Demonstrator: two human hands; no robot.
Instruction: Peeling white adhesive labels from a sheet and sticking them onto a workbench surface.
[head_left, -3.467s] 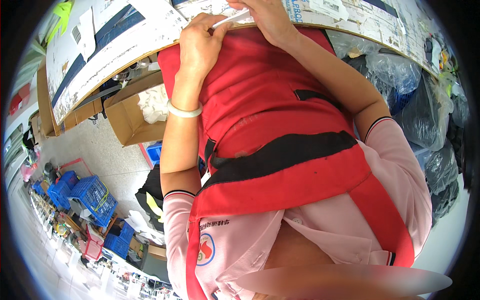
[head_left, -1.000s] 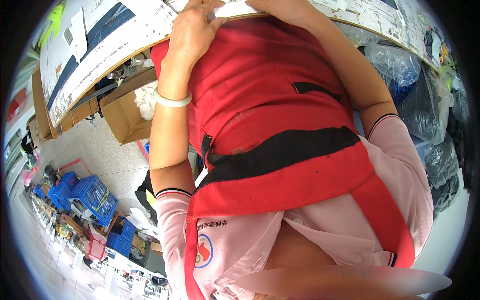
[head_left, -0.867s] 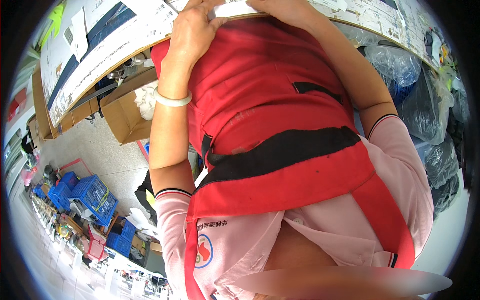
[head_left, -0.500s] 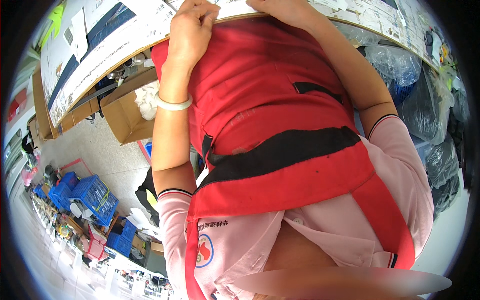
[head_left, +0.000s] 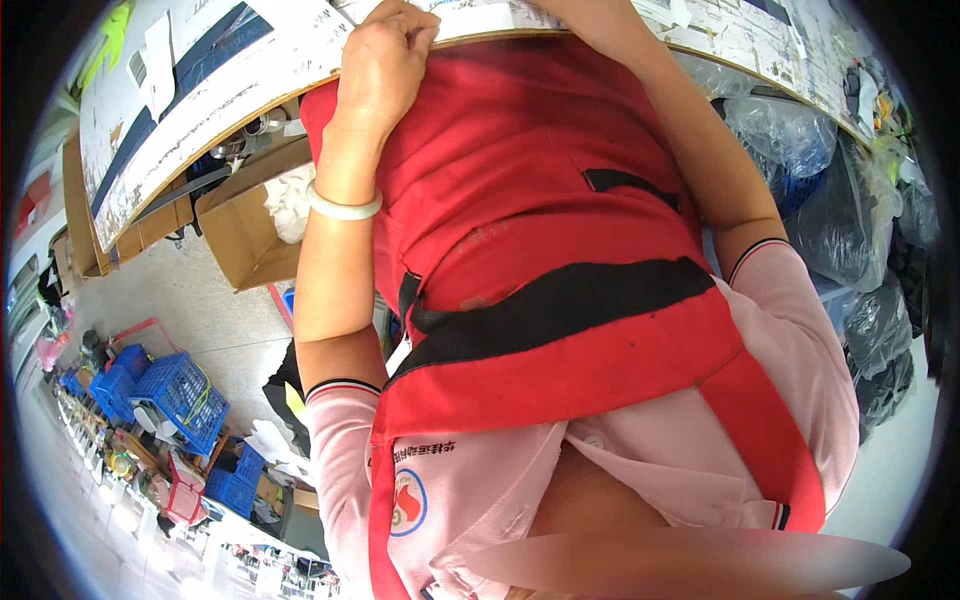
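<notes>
- I watch through the head camera as two bare hands work at the near edge of a scuffed white desk (head_left: 160,170).
- The left hand (head_left: 378,70) is over that edge with fingers curled in and thumb close to them; I cannot tell whether its grip is clamped on anything.
- The right hand (head_left: 605,25) reaches up to the top of my view, where its fingertips are cut off, so I cannot tell whether that grip is apart or together.
- I make out a flat white strip (head_left: 485,20) on the desk edge between the two hands, its left end just beside the left fingers.
- On the left wrist I see a pale bracelet (head_left: 343,208).
- A red apron (head_left: 540,180) with black trim fills the middle of my view, over a pink shirt (head_left: 790,310).
- Lower than the desk, left of the left forearm, I see an open cardboard box (head_left: 240,235) with crumpled white material (head_left: 288,205) inside.
- Farther off at lower left I have a blue crate (head_left: 185,395) on its side of the view; at right, near the right arm, plastic bags (head_left: 840,225).
</notes>
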